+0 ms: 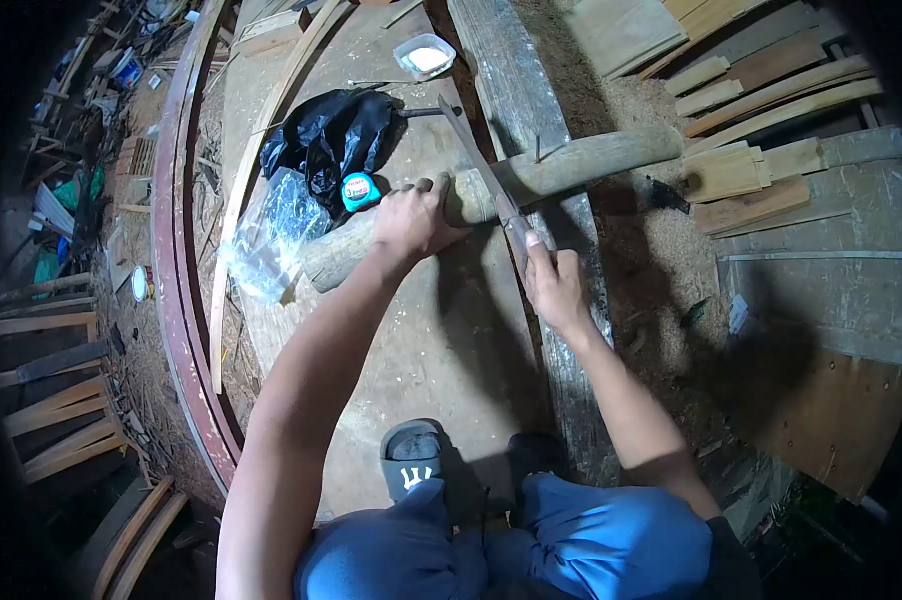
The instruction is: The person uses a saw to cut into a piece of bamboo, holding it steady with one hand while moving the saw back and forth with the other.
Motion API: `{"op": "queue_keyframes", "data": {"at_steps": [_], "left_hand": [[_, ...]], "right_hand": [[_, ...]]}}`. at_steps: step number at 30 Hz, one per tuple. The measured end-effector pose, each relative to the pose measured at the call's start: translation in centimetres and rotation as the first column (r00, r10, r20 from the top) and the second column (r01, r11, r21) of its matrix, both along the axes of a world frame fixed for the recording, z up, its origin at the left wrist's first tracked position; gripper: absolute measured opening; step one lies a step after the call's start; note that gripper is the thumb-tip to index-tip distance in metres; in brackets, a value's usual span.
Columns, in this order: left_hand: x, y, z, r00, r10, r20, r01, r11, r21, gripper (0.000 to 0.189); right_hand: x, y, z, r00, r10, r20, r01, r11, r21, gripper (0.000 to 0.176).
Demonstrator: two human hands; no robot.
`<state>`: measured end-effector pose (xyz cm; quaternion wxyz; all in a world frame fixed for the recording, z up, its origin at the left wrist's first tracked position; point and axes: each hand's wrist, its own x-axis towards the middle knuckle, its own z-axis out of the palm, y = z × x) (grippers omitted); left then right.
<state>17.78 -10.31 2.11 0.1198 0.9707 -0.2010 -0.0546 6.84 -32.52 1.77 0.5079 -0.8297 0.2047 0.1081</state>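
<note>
A long, pale, slightly curved log (601, 163) lies crosswise over the boards before me. My left hand (411, 218) is closed over the log's left part, pressing on it from above. In my right hand (556, 285) is the handle of a hand saw (486, 178), its narrow blade lying across the log just right of my left hand. The blade's teeth are too small to make out. A nail-like spike (538, 147) stands up by the log. Beside my left hand are a turquoise tape measure (359, 190), a black plastic bag (336, 135) and a clear plastic bag (279, 230).
A heavy grey beam (516, 75) runs under the log. A clear tub with white contents (426, 56) stands at the far end of the board (401, 340). A long curved reddish plank (171, 200) is at left. Cut wood pieces (751, 205) and sawdust (681, 255) lie at right.
</note>
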Motion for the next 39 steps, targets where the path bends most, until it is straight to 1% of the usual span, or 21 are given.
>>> {"op": "queue_keyframes", "data": {"at_steps": [2, 5, 6, 7, 10, 11, 12, 14, 15, 19, 23, 26, 28, 29, 30, 32, 33, 34, 36, 38, 39], "left_hand": [[-0.6, 0.2, 0.0, 0.999, -0.012, 0.031, 0.012, 1.000, -0.009, 0.087], [-1.7, 0.7, 0.3, 0.997, -0.066, -0.037, 0.066, 0.998, -0.011, 0.087], [-2.2, 0.9, -0.4, 0.989, -0.138, 0.047, 0.139, 0.990, -0.031, 0.084], [-2.8, 1.1, -0.8, 0.970, -0.207, 0.129, 0.214, 0.976, -0.046, 0.080], [-4.4, 0.7, -0.9, 0.964, -0.149, 0.223, 0.158, 0.987, -0.023, 0.081], [-4.4, 0.4, -0.4, 0.994, -0.098, 0.048, 0.098, 0.995, -0.007, 0.084], [-4.4, 0.5, -0.3, 0.994, -0.098, 0.056, 0.099, 0.995, -0.010, 0.084], [-4.4, 0.6, -0.6, 0.994, -0.087, 0.069, 0.086, 0.996, 0.012, 0.086], [-4.4, 0.6, -0.5, 0.993, -0.086, 0.079, 0.086, 0.996, 0.005, 0.086], [-4.9, 0.6, -0.2, 0.995, -0.077, 0.065, 0.076, 0.997, 0.018, 0.085], [-4.5, 0.7, -0.2, 0.997, -0.080, 0.019, 0.079, 0.996, 0.030, 0.084], [-4.0, 0.9, 0.4, 0.997, -0.073, -0.030, 0.074, 0.997, 0.027, 0.083], [-3.6, 1.0, 0.6, 0.996, -0.072, -0.053, 0.073, 0.997, 0.016, 0.082], [-3.6, 1.1, 0.6, 0.995, -0.065, -0.080, 0.066, 0.998, 0.010, 0.081], [-3.6, 1.1, 0.5, 0.994, -0.066, -0.084, 0.066, 0.998, 0.007, 0.081], [-3.8, 1.2, 0.3, 0.995, -0.095, 0.006, 0.095, 0.995, 0.005, 0.076], [-3.8, 1.1, 0.4, 0.996, -0.081, -0.024, 0.081, 0.997, -0.003, 0.076], [-3.8, 1.0, 0.4, 0.996, -0.082, -0.030, 0.082, 0.997, -0.003, 0.076], [-4.0, 0.7, 0.3, 0.998, -0.050, -0.040, 0.049, 0.999, -0.015, 0.078], [-4.1, 0.5, 0.1, 0.997, -0.053, -0.053, 0.052, 0.999, -0.015, 0.077], [-4.0, 0.5, 0.3, 0.997, -0.053, -0.052, 0.052, 0.999, -0.016, 0.077]], "right_hand": [[-1.2, 0.1, -0.2, 1.000, 0.024, 0.007, -0.024, 0.999, -0.023, 0.070], [-4.0, 0.6, 0.0, 0.992, -0.103, 0.066, 0.081, 0.957, 0.278, 0.066], [-5.1, 1.7, 1.7, 0.972, -0.123, 0.202, 0.054, 0.947, 0.317, 0.066], [-6.7, 2.2, 1.8, 0.981, -0.115, 0.153, 0.060, 0.943, 0.327, 0.067], [-8.3, 2.1, 0.4, 0.992, -0.073, 0.106, 0.039, 0.957, 0.287, 0.067], [-8.5, 1.9, -0.2, 0.994, -0.038, 0.103, 0.012, 0.970, 0.243, 0.067], [-8.2, 1.8, 0.9, 0.993, -0.038, 0.112, 0.011, 0.971, 0.240, 0.067], [-6.9, 1.5, 4.1, 0.992, 0.095, -0.080, -0.051, 0.899, 0.436, 0.065], [-6.4, 0.8, 4.3, 0.966, 0.206, -0.159, -0.128, 0.909, 0.397, 0.063], [-6.4, -0.5, 4.5, 0.927, 0.313, -0.209, -0.217, 0.899, 0.381, 0.064], [-5.7, -0.1, 5.3, 0.910, 0.324, -0.258, -0.219, 0.906, 0.363, 0.065], [-5.5, 1.7, 4.8, 0.915, 0.289, -0.282, -0.205, 0.934, 0.292, 0.065], [-5.8, 3.0, 4.5, 0.968, 0.200, -0.152, -0.143, 0.936, 0.320, 0.064], [-6.3, 3.7, 4.4, 0.990, 0.064, -0.128, -0.015, 0.936, 0.352, 0.060], [-6.9, 4.0, 4.7, 0.989, 0.063, -0.133, -0.013, 0.937, 0.349, 0.060], [-8.1, 4.4, 4.7, 0.972, -0.230, -0.035, 0.223, 0.874, 0.431, 0.055], [-8.6, 4.7, 3.6, 0.927, -0.372, 0.042, 0.298, 0.802, 0.518, 0.049], [-9.1, 5.1, 2.8, 0.927, -0.373, 0.036, 0.302, 0.801, 0.517, 0.049], [-10.2, 5.6, 1.5, 0.914, -0.304, 0.269, 0.190, 0.905, 0.380, 0.046], [-11.1, 5.4, 1.1, 0.935, -0.286, 0.211, 0.197, 0.911, 0.363, 0.046], [-11.1, 5.7, 2.4, 0.944, -0.237, 0.232, 0.192, 0.961, 0.200, 0.047]]}}
